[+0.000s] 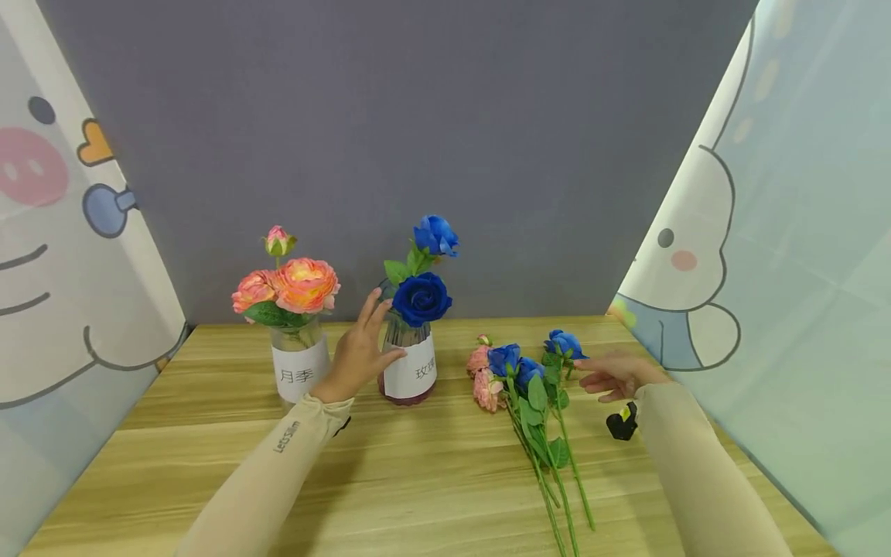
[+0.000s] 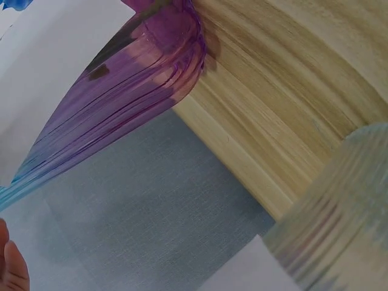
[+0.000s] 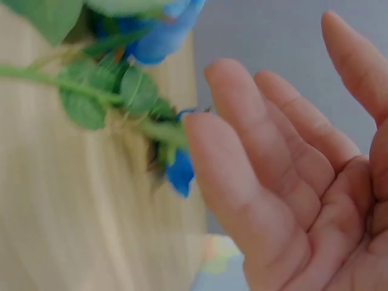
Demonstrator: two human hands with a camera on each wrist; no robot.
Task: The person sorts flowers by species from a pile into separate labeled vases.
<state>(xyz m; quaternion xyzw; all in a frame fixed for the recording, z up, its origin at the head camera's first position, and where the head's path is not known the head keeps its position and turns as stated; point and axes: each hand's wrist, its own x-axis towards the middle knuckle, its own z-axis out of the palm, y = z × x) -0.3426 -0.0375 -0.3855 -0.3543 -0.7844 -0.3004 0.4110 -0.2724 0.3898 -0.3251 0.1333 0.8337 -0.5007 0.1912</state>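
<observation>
My left hand [image 1: 358, 352] is beside the purple-tinted glass vase [image 1: 405, 336], fingers and thumb spread; whether it touches the glass I cannot tell. In the left wrist view the ribbed vase [image 2: 127, 100] slants across the upper left, with fingertips [image 2: 13, 267] at the lower left edge. Two blue roses [image 1: 422, 299] stand in this vase. To the right, my right hand [image 1: 619, 375] hovers by a blue rose [image 1: 564, 344] lying on the table. In the right wrist view its fingers [image 3: 224, 163] are relaxed and hold nothing. More blue roses [image 1: 504, 360] lie alongside.
Pink flowers [image 1: 487, 389] lie left of the blue roses. A clear glass vase [image 1: 287, 339] with a white label holds orange-pink flowers [image 1: 306, 285] on the left. A small black object [image 1: 622, 425] is near the right wrist. A grey panel [image 1: 390, 139] rises behind the wooden table [image 1: 431, 480].
</observation>
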